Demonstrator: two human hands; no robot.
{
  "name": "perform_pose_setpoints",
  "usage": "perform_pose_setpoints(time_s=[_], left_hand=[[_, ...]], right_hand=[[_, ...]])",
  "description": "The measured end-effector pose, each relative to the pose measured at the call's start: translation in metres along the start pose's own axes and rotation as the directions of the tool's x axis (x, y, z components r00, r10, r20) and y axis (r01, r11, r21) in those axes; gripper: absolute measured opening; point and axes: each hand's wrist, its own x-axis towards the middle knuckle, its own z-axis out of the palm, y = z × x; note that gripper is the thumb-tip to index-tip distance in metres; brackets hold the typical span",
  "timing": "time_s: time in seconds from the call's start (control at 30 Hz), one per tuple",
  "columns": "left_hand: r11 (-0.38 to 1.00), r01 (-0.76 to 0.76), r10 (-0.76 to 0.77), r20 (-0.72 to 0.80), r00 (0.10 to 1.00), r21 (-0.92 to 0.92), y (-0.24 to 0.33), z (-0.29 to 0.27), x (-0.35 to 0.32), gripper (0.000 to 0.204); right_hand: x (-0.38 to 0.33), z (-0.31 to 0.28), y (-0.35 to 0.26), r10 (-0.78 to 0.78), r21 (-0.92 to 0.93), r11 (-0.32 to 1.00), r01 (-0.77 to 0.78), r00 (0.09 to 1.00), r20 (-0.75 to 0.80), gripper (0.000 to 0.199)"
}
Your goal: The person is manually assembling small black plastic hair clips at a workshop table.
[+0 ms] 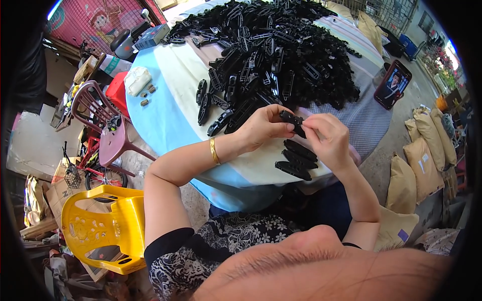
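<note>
Over the near part of the table, my left hand (263,128) pinches one end of a long, narrow black plastic piece (292,124) between thumb and fingers. The fingers of my right hand (329,136) close on its other end, so both hands share the piece. Just below them, several similar black pieces (296,160) lie side by side on the striped tablecloth (236,163). Beyond my hands spreads a large heap of black plastic pieces (271,50), with a few strays at its near left edge. Fine detail on the held piece is partly covered by my fingertips.
A phone (393,84) with a lit screen stands at the table's right edge. At the left edge are a white plastic bag (137,81) and small brownish bits. A yellow chair (105,228) and a purple chair (118,135) stand left; stuffed sacks (424,165) lean at right.
</note>
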Motion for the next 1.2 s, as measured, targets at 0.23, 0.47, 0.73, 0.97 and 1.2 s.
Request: perform_pose_setpoints(time_s=[0.23, 0.47, 0.73, 0.97, 1.2], left_hand=[[0.999, -0.032, 0.033, -0.029, 0.999, 0.023, -0.001, 0.004, -0.003, 0.027], [0.997, 0.072, -0.066, 0.127, 0.990, -0.041, 0.008, 0.000, -0.005, 0.032], [0.972, 0.147, -0.166, 0.088, 0.982, 0.185, 0.019, 0.006, -0.011, 0.031], [0.636, -0.428, 0.327, 0.278, 0.903, 0.642, 0.013, 0.005, -0.017, 0.037], [0.305, -0.516, 0.411, 0.378, 0.829, 0.800, 0.022, 0.016, -0.030, 0.038]], right_hand=[[-0.003, 0.000, -0.008, 0.006, -0.071, 0.997, -0.006, 1.000, 0.004, 0.014], [0.006, -0.011, -0.003, -0.178, 0.043, 0.983, 0.176, 0.983, 0.038, 0.017], [0.001, -0.013, -0.010, -0.364, -0.191, 0.899, 0.395, 0.914, 0.178, 0.020], [0.004, -0.008, -0.022, 0.032, -0.052, 0.998, -0.027, 0.995, 0.096, 0.022], [-0.006, -0.015, -0.015, 0.200, 0.089, 0.968, -0.237, 0.932, 0.304, 0.033]])
